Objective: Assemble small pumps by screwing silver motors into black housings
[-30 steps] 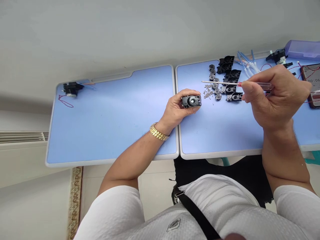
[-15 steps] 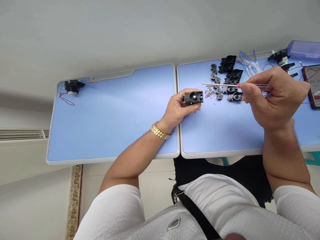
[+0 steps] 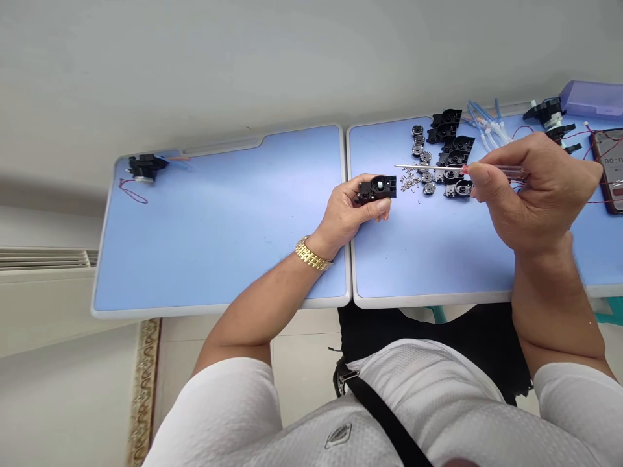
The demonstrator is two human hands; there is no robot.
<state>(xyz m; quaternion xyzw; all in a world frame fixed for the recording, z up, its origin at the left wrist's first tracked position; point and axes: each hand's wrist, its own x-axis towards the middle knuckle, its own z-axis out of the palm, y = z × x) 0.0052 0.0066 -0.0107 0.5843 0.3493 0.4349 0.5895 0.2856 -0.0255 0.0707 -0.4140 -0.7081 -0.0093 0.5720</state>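
Note:
My left hand (image 3: pixel 351 206) is closed around a small black plastic housing (image 3: pixel 386 186), which has a round recess with a pale peg in it. My right hand (image 3: pixel 538 188) grips a screwdriver (image 3: pixel 431 168) by its clear handle. The shaft points left, and its tip is above and apart from the housing. Just beyond the tip lies a pile of small screws (image 3: pixel 409 181). Several round metal-faced parts (image 3: pixel 417 150) form a rough column beside the screws. To their right are several black housings (image 3: pixel 456 157), some partly behind the screwdriver.
White-and-blue tubes (image 3: pixel 489 130) lie at the back right near a black assembly (image 3: pixel 549 113), a purple case (image 3: pixel 591 98) and a phone (image 3: pixel 610 165). Another black assembly (image 3: pixel 146 167) with a red wire stands at the far left. A seam (image 3: pixel 348 259) divides the two blue tables.
The housing in my left hand has tilted slightly, so its recess shows at a different angle. My right hand still holds the screwdriver in nearly the same place.

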